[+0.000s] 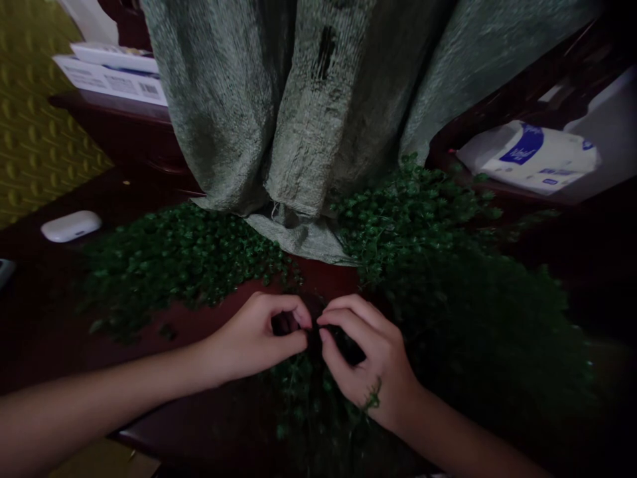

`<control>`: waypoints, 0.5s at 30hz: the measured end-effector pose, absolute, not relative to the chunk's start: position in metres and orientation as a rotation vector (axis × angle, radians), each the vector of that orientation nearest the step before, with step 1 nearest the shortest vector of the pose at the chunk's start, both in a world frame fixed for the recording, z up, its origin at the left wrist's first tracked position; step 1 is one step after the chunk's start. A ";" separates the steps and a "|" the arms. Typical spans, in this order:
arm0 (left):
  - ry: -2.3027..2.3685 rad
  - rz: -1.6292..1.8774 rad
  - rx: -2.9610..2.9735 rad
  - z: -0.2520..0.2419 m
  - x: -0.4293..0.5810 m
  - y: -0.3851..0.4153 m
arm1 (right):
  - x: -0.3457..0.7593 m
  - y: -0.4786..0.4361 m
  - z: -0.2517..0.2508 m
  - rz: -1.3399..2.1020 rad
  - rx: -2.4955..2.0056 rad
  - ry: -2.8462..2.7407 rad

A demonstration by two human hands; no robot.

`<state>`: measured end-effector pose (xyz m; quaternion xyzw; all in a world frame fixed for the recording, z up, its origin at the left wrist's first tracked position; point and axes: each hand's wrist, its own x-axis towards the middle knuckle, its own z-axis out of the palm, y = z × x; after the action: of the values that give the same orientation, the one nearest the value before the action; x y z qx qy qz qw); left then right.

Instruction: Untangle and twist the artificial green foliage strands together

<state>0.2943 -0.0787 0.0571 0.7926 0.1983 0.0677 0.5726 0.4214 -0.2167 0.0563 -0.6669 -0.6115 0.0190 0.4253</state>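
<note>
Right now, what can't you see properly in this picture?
In the head view:
What the left hand and right hand pinch, if anything: too dark between them.
Tabletop beneath the green sprigs: hidden by them.
Pale object: cut off by the left edge.
White box: its print is too small and blurred.

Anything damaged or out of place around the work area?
Two things: the woven sack has a dark gap high up, possibly a tear, and a stray green sprig lies against the right hand near the wrist.
</note>
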 end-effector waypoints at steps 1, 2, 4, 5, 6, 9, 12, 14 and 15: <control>0.477 0.164 1.834 0.057 0.295 -0.078 | 0.421 -0.217 0.056 0.028 -1.676 -1.592; 0.486 0.165 1.812 0.056 0.295 -0.077 | 0.422 -0.218 0.056 -0.005 -1.679 -1.644; 0.499 0.150 1.765 0.056 0.296 -0.075 | 0.422 -0.218 0.055 -0.102 -1.669 -1.700; 0.505 0.135 1.739 0.057 0.296 -0.074 | 0.423 -0.218 0.055 -0.141 -1.663 -1.717; 0.511 0.120 1.712 0.057 0.297 -0.073 | 0.423 -0.218 0.055 -0.170 -1.661 -1.727; 0.538 0.084 1.644 0.058 0.298 -0.070 | 0.424 -0.217 0.054 -0.185 -1.670 -1.737; 0.546 0.048 1.608 0.058 0.300 -0.069 | 0.423 -0.217 0.053 -0.156 -1.698 -1.755; 0.532 0.049 1.598 0.057 0.300 -0.069 | 0.422 -0.217 0.053 -0.130 -1.721 -1.781; 0.523 0.056 1.595 0.057 0.300 -0.069 | 0.422 -0.217 0.053 -0.113 -1.730 -1.789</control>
<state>0.2999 -0.0688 0.0566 0.7072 0.2319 0.0247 0.6675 0.4219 -0.2166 0.0526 -0.6580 -0.6805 -0.0429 0.3197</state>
